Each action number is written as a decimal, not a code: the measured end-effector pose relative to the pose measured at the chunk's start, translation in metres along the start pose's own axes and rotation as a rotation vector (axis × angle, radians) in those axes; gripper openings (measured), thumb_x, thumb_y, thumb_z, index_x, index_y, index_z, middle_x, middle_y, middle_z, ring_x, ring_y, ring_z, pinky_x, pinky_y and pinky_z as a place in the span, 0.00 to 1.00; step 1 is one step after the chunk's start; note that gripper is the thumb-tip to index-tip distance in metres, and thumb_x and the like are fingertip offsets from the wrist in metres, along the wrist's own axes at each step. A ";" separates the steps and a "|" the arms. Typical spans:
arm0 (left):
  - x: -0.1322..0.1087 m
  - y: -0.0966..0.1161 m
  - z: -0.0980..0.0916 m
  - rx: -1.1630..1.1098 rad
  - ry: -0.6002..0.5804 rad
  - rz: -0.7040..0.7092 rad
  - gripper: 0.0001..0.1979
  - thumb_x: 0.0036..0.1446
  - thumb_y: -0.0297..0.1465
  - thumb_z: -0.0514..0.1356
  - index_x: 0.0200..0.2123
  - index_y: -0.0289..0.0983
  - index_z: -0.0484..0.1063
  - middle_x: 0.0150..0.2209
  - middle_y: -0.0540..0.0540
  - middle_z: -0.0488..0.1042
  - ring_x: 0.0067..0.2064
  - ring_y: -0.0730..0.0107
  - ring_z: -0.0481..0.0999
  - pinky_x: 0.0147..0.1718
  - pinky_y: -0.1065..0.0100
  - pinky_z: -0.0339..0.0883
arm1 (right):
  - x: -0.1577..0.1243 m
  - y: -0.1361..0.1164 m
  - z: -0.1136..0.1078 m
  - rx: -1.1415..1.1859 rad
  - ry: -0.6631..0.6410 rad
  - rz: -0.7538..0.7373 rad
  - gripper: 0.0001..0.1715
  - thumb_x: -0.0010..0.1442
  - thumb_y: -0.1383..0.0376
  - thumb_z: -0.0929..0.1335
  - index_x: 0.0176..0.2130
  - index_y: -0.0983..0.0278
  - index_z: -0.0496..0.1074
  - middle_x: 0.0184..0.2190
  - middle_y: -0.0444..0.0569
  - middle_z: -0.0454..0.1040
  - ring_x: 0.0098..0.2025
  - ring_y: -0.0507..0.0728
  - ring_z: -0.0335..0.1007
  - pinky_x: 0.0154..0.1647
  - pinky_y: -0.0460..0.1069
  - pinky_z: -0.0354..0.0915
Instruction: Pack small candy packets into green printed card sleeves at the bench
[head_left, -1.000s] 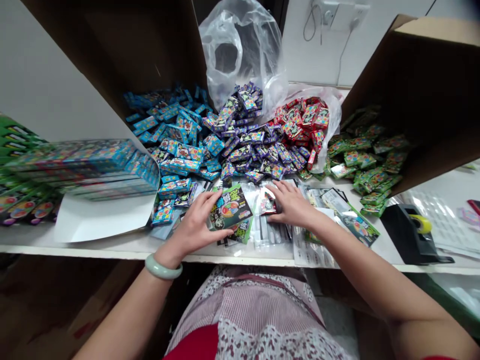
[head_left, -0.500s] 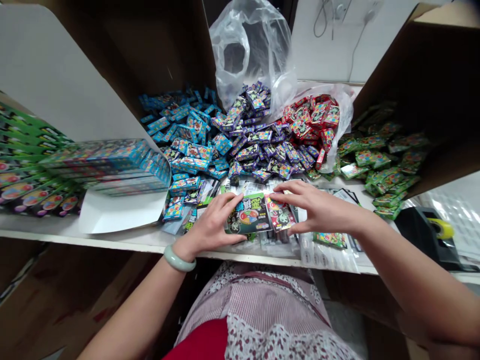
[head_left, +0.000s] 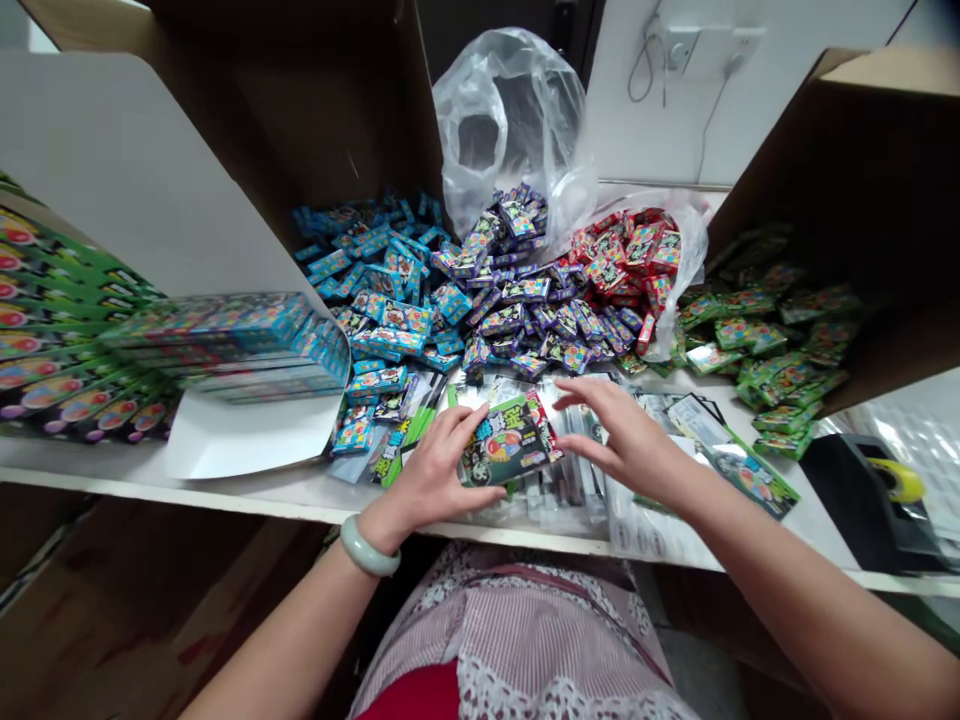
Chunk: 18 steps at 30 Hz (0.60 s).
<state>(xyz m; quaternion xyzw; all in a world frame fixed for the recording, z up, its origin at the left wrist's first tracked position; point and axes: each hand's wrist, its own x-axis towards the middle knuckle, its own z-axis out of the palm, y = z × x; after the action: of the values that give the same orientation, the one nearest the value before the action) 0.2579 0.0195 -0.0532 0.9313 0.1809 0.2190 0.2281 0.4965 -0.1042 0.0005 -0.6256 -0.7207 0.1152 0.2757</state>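
Observation:
Between the fingers and thumb of my left hand (head_left: 442, 465) is a flat green-and-black printed packet (head_left: 504, 442), gripped by its left end and slightly tilted. A red packet (head_left: 541, 418) shows at its right end, mostly hidden; whether it is inside or behind cannot be told. My right hand (head_left: 619, 435) hovers just right of them, fingers and thumb apart, nothing visible between them. Beneath both hands lie clear plastic sleeves (head_left: 559, 500) and printed cards. Another green-and-black card (head_left: 757, 480) rests under my right forearm.
Behind my hands are heaps of blue packets (head_left: 397, 270), purple packets (head_left: 525, 290), red packets in a clear bag (head_left: 637, 250) and green packets (head_left: 780, 370). A white open box (head_left: 255, 435) with stacked packets stands left. A black tape dispenser (head_left: 855, 490) sits right.
The red packet, earlier sticking out at the right under my right fingers, is now mostly covered by the green-and-black packet. My right hand has come off it. The green-and-black card at right has come into view.

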 end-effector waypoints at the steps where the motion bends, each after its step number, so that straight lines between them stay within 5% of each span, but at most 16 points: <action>1: -0.001 -0.001 0.000 0.008 0.000 -0.006 0.50 0.45 0.41 0.70 0.66 0.41 0.48 0.57 0.37 0.60 0.58 0.48 0.62 0.57 0.46 0.61 | -0.002 0.000 0.004 -0.009 0.006 0.022 0.29 0.65 0.60 0.65 0.62 0.60 0.56 0.53 0.54 0.73 0.60 0.63 0.62 0.64 0.66 0.52; 4: -0.003 -0.003 -0.001 0.017 -0.014 -0.028 0.50 0.45 0.40 0.70 0.66 0.42 0.48 0.57 0.38 0.60 0.59 0.47 0.62 0.57 0.46 0.61 | -0.005 0.000 0.012 0.045 -0.084 0.044 0.28 0.68 0.63 0.60 0.65 0.54 0.52 0.53 0.47 0.74 0.67 0.62 0.52 0.67 0.70 0.40; 8: 0.000 0.000 0.003 -0.009 -0.038 -0.002 0.50 0.45 0.40 0.70 0.67 0.43 0.47 0.56 0.38 0.60 0.58 0.48 0.63 0.56 0.46 0.63 | 0.000 -0.002 0.014 0.112 -0.198 0.031 0.25 0.67 0.61 0.62 0.62 0.53 0.59 0.56 0.49 0.72 0.65 0.62 0.55 0.66 0.69 0.44; 13: -0.001 -0.001 0.004 0.016 -0.012 -0.024 0.50 0.46 0.40 0.70 0.67 0.42 0.47 0.57 0.37 0.60 0.58 0.47 0.62 0.57 0.45 0.62 | 0.016 0.022 0.014 0.086 0.100 0.160 0.19 0.66 0.60 0.62 0.54 0.61 0.68 0.46 0.53 0.77 0.51 0.60 0.70 0.55 0.59 0.62; 18: -0.003 -0.001 -0.001 0.013 -0.018 -0.032 0.50 0.46 0.39 0.70 0.67 0.41 0.48 0.57 0.37 0.60 0.58 0.47 0.63 0.57 0.46 0.62 | 0.050 0.077 0.025 -0.331 0.208 0.391 0.20 0.63 0.62 0.64 0.52 0.68 0.70 0.53 0.61 0.72 0.55 0.67 0.64 0.54 0.61 0.59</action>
<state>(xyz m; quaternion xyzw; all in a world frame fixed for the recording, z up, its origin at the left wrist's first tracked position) 0.2549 0.0195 -0.0537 0.9317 0.1950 0.2057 0.2269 0.5443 -0.0368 -0.0469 -0.7978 -0.5631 -0.0179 0.2146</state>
